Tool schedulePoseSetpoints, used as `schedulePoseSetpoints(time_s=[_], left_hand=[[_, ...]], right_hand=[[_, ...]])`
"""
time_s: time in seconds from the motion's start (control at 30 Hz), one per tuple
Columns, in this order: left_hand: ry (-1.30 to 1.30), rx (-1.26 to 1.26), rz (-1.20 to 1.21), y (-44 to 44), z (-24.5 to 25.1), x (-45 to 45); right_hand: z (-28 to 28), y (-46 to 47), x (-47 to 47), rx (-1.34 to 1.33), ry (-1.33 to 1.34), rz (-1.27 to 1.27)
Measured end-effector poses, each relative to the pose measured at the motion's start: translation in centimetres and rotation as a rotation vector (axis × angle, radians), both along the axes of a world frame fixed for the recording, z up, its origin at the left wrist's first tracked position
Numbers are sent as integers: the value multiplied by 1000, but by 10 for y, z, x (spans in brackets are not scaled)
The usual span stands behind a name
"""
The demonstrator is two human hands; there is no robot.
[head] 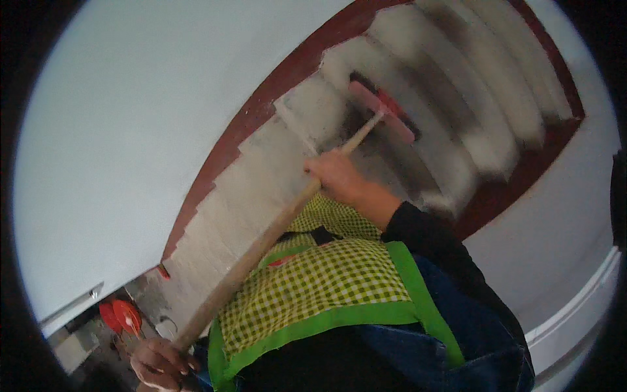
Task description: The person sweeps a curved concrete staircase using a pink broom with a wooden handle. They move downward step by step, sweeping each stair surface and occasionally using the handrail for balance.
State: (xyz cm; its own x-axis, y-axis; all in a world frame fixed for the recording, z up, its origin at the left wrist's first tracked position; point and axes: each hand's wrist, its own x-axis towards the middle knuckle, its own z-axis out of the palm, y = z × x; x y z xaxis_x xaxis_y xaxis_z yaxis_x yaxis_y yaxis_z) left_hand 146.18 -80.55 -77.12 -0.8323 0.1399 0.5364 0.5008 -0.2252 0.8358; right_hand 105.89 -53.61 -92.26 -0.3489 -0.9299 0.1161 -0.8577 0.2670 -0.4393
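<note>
A long wooden pole (254, 250) runs diagonally across the front of a green checked apron. My right hand (335, 174) is closed around its upper part, below a pink and red broom-like head (384, 112) with dark edges. That head is blurred and lies over the grey stairs (303, 105); whether it touches a step I cannot tell. At the bottom left, my left hand (159, 365) grips the lower end of the pole, whose tip is hidden.
Dark red bands (230, 132) border the steps on both sides. A large pale wall (132, 122) rises on the left, another grey-white wall (539, 235) on the right. Two red rounded objects (120, 316) are near the wall's end at the lower left.
</note>
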Motion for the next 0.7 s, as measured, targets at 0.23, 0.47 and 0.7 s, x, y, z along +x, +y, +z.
schedulePoseSetpoints(time_s=[0.23,0.47,0.7], left_hand=[[-718,179,57,46,44,-17],[-288,134,400,99,3,-140],[-230,-91,470,7,17,-59]], right_hand=[[15,49,-7,-112,55,-47],[-45,78,-81,-75,49,-188],[-10,10,-10,93,2,-63]])
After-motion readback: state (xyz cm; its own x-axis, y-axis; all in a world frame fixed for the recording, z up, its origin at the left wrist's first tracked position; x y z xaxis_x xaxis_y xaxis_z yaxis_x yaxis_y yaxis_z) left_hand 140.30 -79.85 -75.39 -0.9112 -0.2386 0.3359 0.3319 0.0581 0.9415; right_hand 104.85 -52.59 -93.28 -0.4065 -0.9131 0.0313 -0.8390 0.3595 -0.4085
